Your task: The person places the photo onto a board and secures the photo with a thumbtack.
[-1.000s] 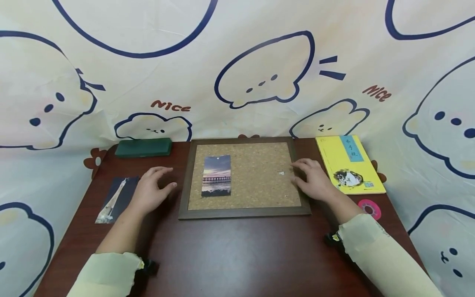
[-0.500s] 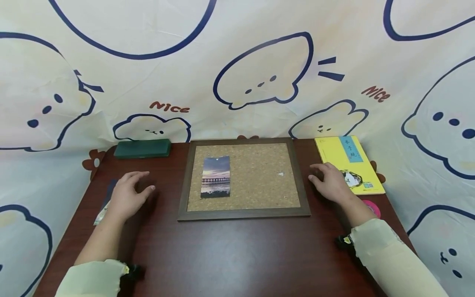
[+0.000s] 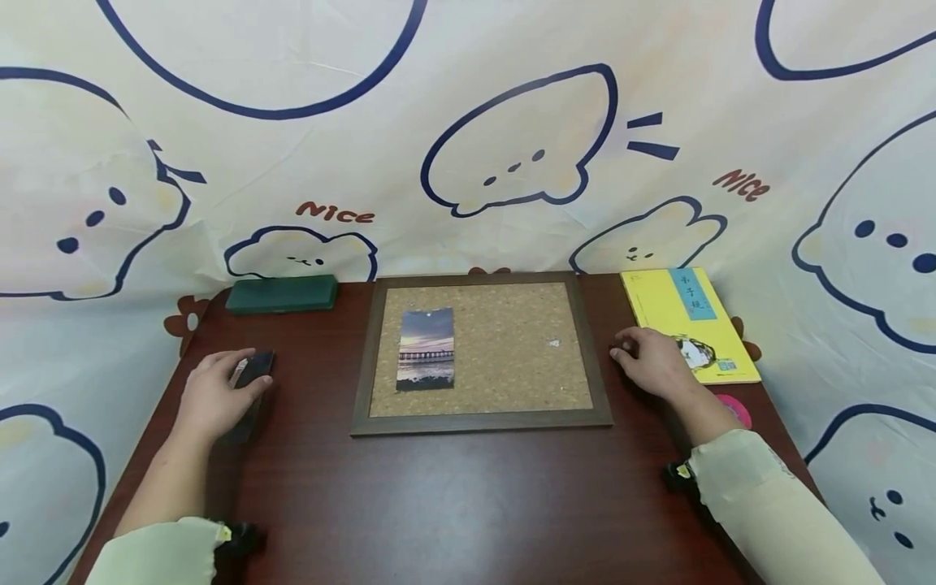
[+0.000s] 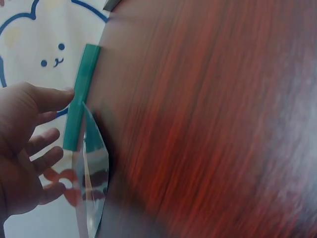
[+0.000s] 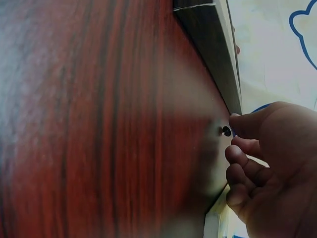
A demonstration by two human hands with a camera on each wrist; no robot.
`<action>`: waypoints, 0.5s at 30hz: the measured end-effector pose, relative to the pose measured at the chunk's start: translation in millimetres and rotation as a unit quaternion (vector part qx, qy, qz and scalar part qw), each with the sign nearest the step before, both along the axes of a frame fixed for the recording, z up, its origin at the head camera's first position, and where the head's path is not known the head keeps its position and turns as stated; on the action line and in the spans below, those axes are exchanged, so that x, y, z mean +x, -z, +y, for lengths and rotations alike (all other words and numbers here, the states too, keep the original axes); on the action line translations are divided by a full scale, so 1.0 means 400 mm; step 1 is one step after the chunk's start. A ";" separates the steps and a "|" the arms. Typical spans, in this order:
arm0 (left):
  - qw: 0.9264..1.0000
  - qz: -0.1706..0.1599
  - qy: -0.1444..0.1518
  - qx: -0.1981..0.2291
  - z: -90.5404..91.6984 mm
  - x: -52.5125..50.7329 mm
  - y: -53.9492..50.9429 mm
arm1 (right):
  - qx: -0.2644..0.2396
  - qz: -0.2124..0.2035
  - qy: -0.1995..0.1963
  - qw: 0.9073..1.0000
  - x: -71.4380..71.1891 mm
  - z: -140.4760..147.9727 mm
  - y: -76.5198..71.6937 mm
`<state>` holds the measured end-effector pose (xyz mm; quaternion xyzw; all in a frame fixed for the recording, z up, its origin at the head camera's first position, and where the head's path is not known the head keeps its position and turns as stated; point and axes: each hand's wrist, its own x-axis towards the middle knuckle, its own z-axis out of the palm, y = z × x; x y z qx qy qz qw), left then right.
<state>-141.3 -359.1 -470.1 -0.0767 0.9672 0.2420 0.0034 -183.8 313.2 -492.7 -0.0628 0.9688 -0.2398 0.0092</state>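
Note:
My left hand (image 3: 214,396) is over a photo card (image 3: 256,366) at the left of the table. In the left wrist view the fingers are spread and apart, with the thumb tip near the upper end of the glossy card (image 4: 97,168). Beside the framed cork board (image 3: 483,419), my right hand (image 3: 654,364) reaches down to the table. A tiny black pushpin (image 5: 226,131) shows just in front of its thumb and index fingertips, which look apart. A pier photo (image 3: 426,349) is on the left half of the board.
A green case (image 3: 281,294) lies at the back left. Behind the right hand is a yellow book (image 3: 658,301), partly covered by it, with a pink ring (image 3: 737,410) nearer the front. A small pale thing (image 3: 554,343) sits on the board's right side. A patterned cloth (image 3: 512,227) hangs behind.
My left hand has moved left from beside the board onto the photo card. My right hand has moved off the board's right edge to the table beside it, its fingers drawing closer together.

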 end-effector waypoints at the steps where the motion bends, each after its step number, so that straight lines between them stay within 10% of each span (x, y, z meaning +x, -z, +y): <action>1: 1.000 -0.006 -0.004 -0.003 -0.008 0.001 0.002 | 0.001 -0.003 0.005 1.000 -0.001 -0.003 0.000; 15: 0.997 -0.071 -0.040 -0.012 -0.068 0.019 0.008 | 0.033 -0.025 0.044 0.998 -0.027 -0.028 0.000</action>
